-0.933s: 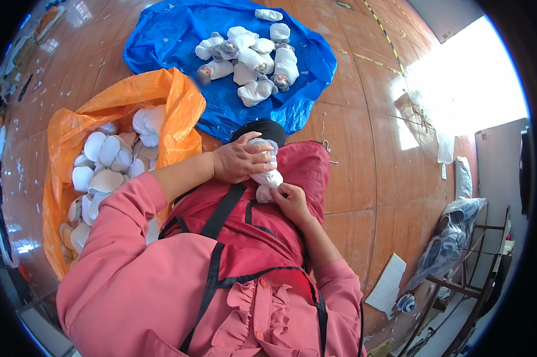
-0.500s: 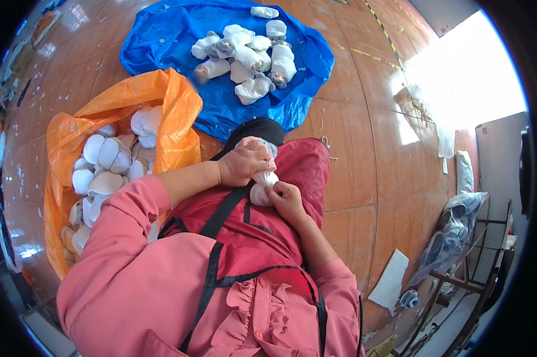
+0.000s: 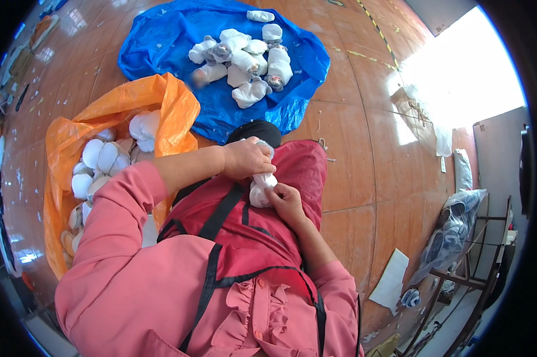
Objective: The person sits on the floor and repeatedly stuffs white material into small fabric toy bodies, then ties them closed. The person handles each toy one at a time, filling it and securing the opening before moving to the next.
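Note:
In my lap, over the red apron (image 3: pixel 298 172), I hold a bundle wrapped in thin white material (image 3: pixel 259 195). My left hand (image 3: pixel 249 159) is closed round its far, narrower part. A bit of its greyish far end shows past the fingers. At the near right side, my right hand (image 3: pixel 287 201) pinches the white wrapping between thumb and fingers. The near end of the bundle looks rounded and fuller. What lies inside the wrapping is hidden.
Ahead, a blue sheet (image 3: pixel 161 53) holds several white wrapped bundles (image 3: pixel 244 62), some with grey ends. An orange bag (image 3: pixel 176 98) at my left contains white and beige oval pads (image 3: pixel 107 156). A metal rack (image 3: pixel 459 276) and a plastic-covered bundle (image 3: pixel 450 226) stand at right.
My left hand has turned and shifted slightly down over the bundle's far part. My right hand keeps its pinch nearly in place. The whole view has shifted a little.

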A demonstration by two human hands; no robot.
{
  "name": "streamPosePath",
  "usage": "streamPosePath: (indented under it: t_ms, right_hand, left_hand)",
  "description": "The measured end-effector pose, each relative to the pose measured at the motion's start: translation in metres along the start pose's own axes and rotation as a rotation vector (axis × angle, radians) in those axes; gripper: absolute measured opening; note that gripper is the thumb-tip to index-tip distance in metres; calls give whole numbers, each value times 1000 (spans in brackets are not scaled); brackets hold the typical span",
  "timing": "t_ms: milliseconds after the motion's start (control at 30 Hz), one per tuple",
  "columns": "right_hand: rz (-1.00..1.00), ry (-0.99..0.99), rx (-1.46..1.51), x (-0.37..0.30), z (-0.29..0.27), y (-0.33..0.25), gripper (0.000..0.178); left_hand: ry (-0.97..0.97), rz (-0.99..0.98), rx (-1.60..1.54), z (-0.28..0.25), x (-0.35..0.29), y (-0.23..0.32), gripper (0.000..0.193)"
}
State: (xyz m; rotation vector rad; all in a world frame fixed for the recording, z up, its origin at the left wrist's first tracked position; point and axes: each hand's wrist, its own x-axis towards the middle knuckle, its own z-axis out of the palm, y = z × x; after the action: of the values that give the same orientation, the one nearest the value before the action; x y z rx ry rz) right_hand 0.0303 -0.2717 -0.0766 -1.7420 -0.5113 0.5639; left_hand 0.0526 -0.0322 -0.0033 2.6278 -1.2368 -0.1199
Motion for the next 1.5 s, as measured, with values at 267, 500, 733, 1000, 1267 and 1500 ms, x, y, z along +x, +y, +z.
streamPosePath:
  t_ms: [267,500,733,1000,1267,1500]
  right_hand:
    - [-13,-171,290,8,-1,-23,28]
    - [122,98,250,17,2,-27,15]
    - [-62,-6,-296,21,8,-56,33]
    - [50,97,-518,28,21,-72,38]
    - [-26,-80,-800,37,14,-71,41]
    - [-72,-167,-843,44,9,-60,42]
  left_hand:
    - [55,45,63,-57,-20,6,35]
    - [-53,-291,132,-57,-29,29,31]
    - [-110,-505,103,-48,-23,27,31]
    - [-74,-563,-18,-38,-27,15,35]
    - [-75,-415,-36,-26,-24,4,31]
    - [149,-536,256,-5,-15,27,24]
